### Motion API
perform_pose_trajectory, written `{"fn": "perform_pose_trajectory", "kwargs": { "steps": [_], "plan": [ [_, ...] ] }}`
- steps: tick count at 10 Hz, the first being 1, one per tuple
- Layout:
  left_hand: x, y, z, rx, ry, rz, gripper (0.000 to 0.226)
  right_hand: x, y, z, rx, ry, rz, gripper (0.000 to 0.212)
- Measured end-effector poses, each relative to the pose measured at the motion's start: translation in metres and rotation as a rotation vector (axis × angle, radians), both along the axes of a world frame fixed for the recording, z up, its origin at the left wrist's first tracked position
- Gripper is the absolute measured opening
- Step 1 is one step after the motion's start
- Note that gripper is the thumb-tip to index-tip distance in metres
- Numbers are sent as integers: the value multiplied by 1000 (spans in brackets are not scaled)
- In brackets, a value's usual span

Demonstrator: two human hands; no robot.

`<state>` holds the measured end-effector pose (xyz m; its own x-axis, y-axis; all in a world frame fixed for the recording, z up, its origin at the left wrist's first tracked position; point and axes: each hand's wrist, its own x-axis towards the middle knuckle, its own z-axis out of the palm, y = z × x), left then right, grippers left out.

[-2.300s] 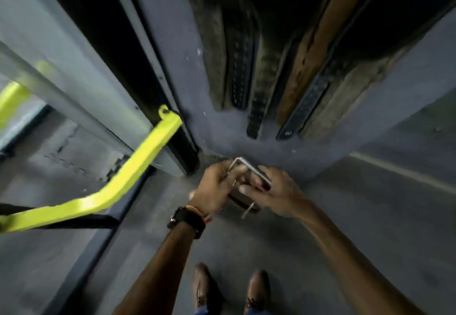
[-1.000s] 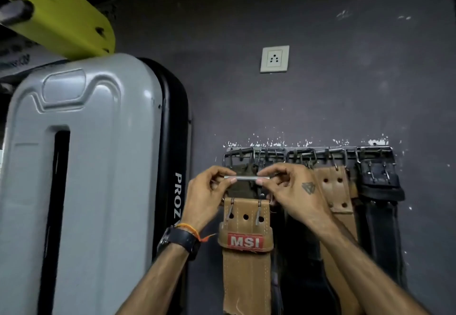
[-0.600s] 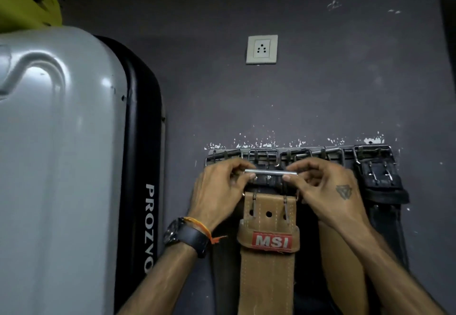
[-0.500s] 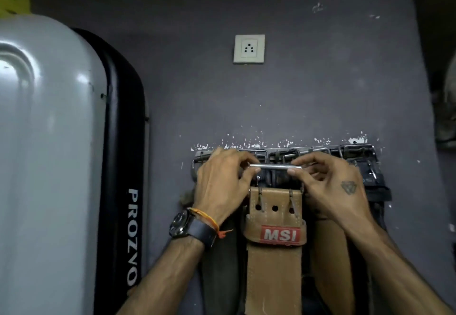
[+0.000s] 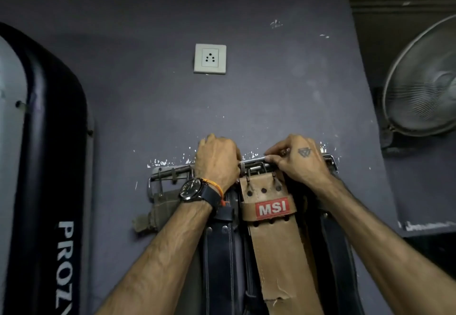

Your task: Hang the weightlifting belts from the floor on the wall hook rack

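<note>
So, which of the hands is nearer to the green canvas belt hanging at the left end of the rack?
Left. The left hand grips the buckle just right of the green canvas belt; the right hand is farther right, beyond the MSI belt.

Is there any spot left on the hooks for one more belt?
Maybe at the rack's left end: bare rail shows between the olive belt's buckle and the left hand. From there rightward it is crowded: dark belts, the tan MSI belt and both hands, the right hand pinching its buckle bar.
</note>
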<state>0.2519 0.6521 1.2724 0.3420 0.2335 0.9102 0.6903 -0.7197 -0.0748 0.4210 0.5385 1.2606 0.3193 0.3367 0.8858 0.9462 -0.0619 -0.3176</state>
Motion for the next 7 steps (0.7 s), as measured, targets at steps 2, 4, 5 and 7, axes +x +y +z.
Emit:
{"fn": "perform_pose_trajectory", "kwargs": {
  "steps": [2,4,5,7],
  "plan": [
    [0,0,-5,-38,10,-67,17,2,-8,1,-61,34,-19,18],
    [-2,-1,-23,-26,-82,-178,26,2,-14,-19,-158,-119,-32,45],
    [-2,-1,-28,-27,-85,-198,27,4,-5,-36,-63,-208,-37,45],
    [-7,-20,-52,30,-106,-202,34,0,-19,-69,17,-166,141,45]
  ]
}}
